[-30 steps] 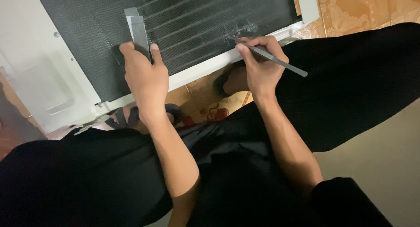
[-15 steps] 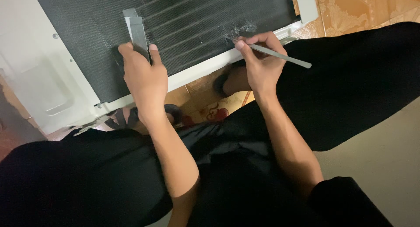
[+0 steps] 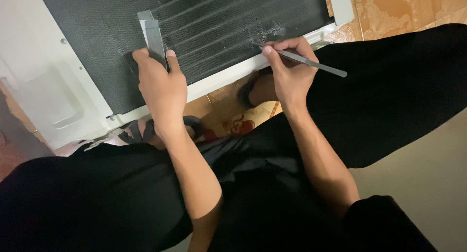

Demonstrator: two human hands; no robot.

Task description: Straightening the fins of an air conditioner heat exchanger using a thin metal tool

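A white air-conditioner unit (image 3: 44, 86) lies in front of me with its dark finned coil (image 3: 219, 23) facing up. My left hand (image 3: 160, 82) grips a flat grey comb-like tool (image 3: 152, 33) pressed upright against the fins. My right hand (image 3: 289, 72) holds a thin grey metal tool (image 3: 316, 65) like a pen, its tip touching the coil near a scuffed, lighter patch (image 3: 270, 33) by the lower white frame edge. Both forearms reach out over my black-trousered legs.
My feet in dark sandals (image 3: 248, 89) rest on orange patterned floor tiles (image 3: 389, 9) below the unit's white frame (image 3: 228, 79). A plain beige surface (image 3: 418, 169) lies at the right.
The right hand has tilted the thin tool slightly and shifted its tip a little along the coil. The left hand with the grey tool has stayed in place.
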